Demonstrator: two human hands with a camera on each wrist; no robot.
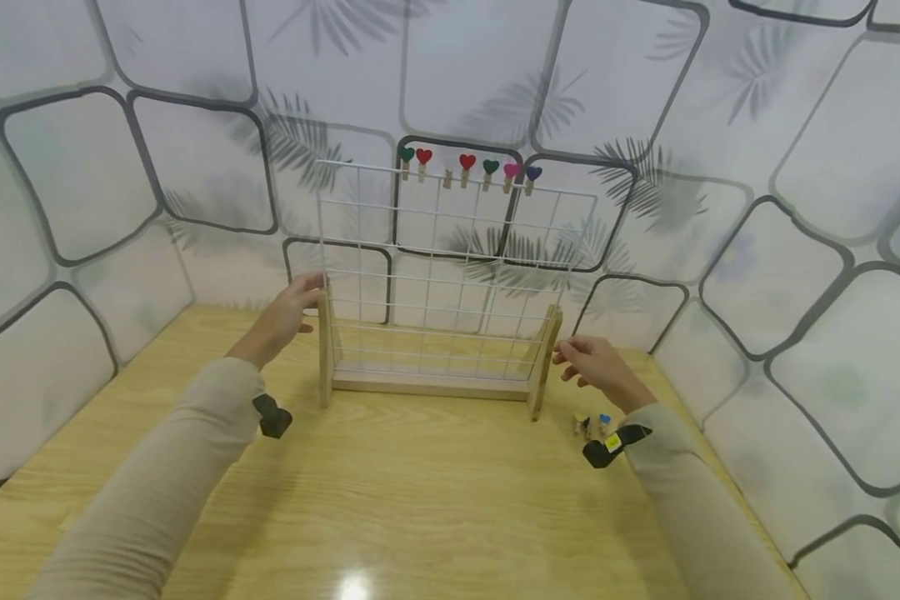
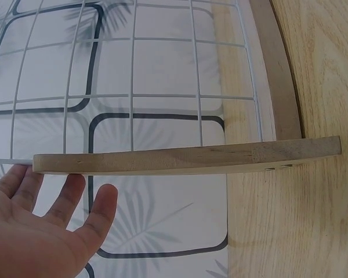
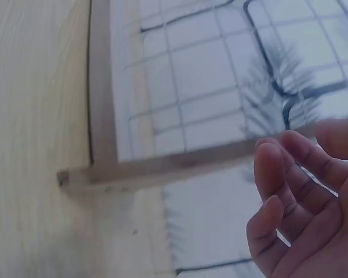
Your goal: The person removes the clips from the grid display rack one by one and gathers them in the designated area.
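Note:
A white wire grid [image 1: 450, 275] stands upright in a wooden stand [image 1: 431, 385], its two slanted side posts at left and right. My left hand [image 1: 288, 312] is at the left post [image 2: 180, 159], relaxed fingertips right at its outer edge near the top; the thumb is mostly out of the left wrist view. Beside the right post [image 1: 543, 358] hovers my right hand [image 1: 596, 367], fingers loosely bent and nothing between them. Several heart clothespins [image 1: 467, 164] in green, red, pink and dark blue sit along the grid's top wire, plus a plain wooden piece [image 1: 447, 179].
A few small clips [image 1: 582, 423] with yellow, dark and blue tops lie on the wood-grain table [image 1: 420, 492], near my right wrist. Patterned wall covering [image 1: 480, 75] rises behind the stand and along both sides.

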